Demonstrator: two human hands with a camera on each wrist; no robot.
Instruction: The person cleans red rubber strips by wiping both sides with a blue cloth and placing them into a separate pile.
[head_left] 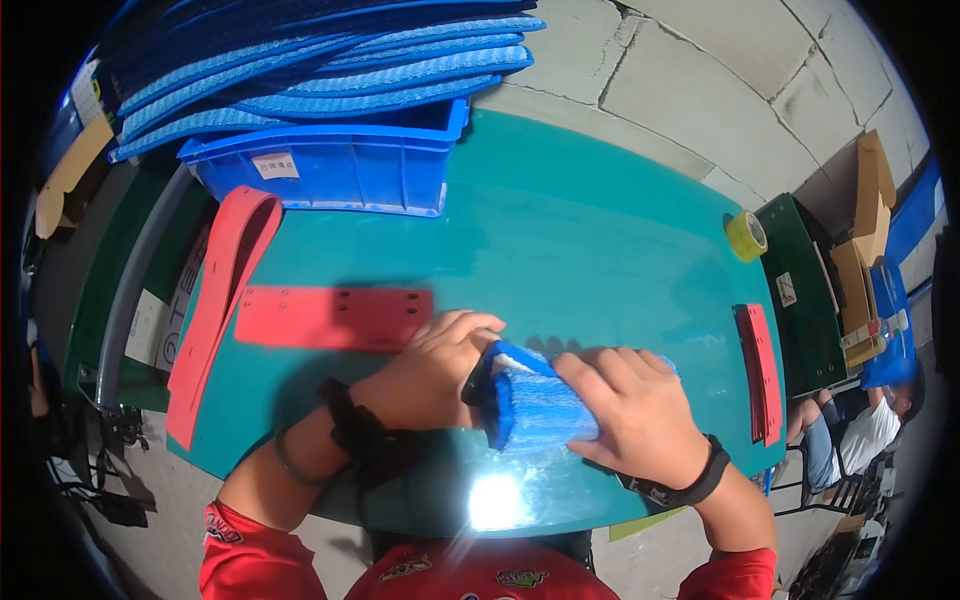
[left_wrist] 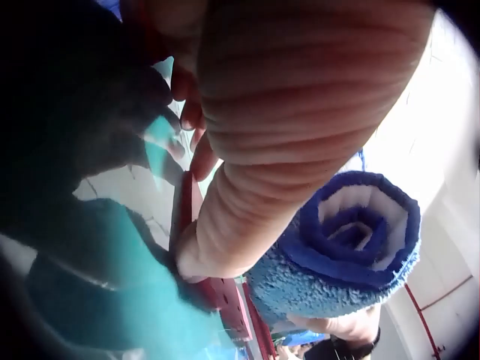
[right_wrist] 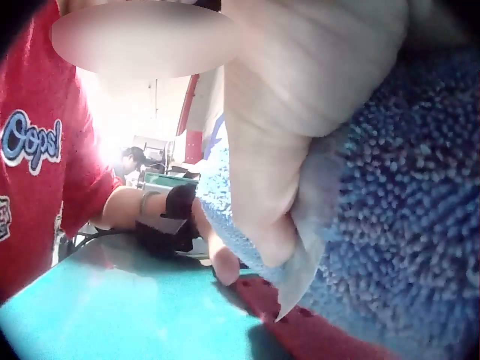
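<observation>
A blue microfibre mop pad (head_left: pixel 540 405) with dark blue edging is rolled up over the near middle of the table. My right hand (head_left: pixel 640 400) grips the roll from its right side, thumb toward me and fingers over the far side. A thin pale flap (right_wrist: pixel 304 262) shows beside the right thumb. In the left wrist view, the end of the rolled pad (left_wrist: pixel 352 232) shows its spiral and white backing. My left hand (head_left: pixel 440 360) is just left of the roll, fingers extended. It overlaps the end of a flat red strip with holes (head_left: pixel 335 318).
A blue bin (head_left: pixel 330 170) topped with a stack of blue pads (head_left: pixel 380 85) stands at the back left. A folded red strip (head_left: pixel 215 300) lies at the left edge; more red strips (head_left: pixel 762 375) lie right. Yellow tape (head_left: pixel 746 237) sits near a green box (head_left: pixel 800 290). A person (head_left: pixel 870 440) sits beyond.
</observation>
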